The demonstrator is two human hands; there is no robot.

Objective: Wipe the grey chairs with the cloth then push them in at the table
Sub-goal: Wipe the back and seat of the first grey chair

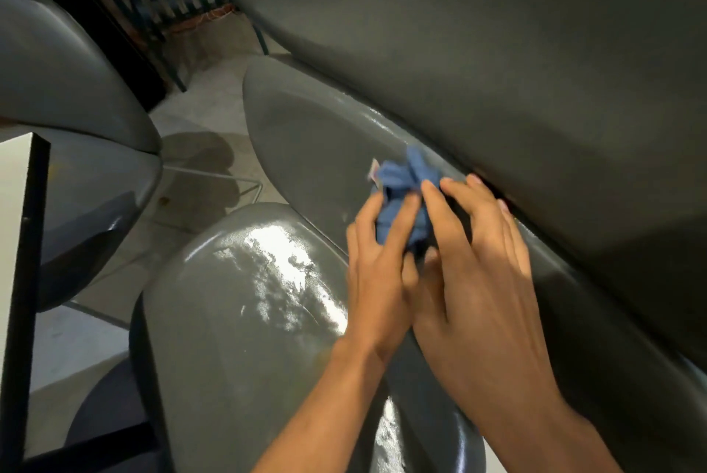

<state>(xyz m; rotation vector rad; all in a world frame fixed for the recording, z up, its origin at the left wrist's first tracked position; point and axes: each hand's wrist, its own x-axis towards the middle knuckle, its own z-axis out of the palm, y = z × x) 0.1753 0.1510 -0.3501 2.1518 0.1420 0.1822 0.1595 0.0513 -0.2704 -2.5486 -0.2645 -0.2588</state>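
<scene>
Bunching between two bare hands, a crumpled blue cloth [405,201] sits just right of the frame's centre, over the seat of a glossy grey moulded chair [306,136] where that seat meets its dark grey backrest [497,52]. The left hand [377,273] comes in from six o'clock, and its fingers [398,220] curl up round the cloth's near side, gripping it. The right hand [474,281] lies just beside it at three o'clock, its fingers [459,205] slightly spread and bent over the cloth's far side; whether they pinch the fabric or only rest on it cannot be told. A second grey chair seat [245,319], shiny with glare, lies below at seven o'clock. A third grey chair [57,82] stands at nine o'clock. A white table edge with a black frame [23,243] fills the far left. Pale concrete floor [206,109] shows between the chairs.
</scene>
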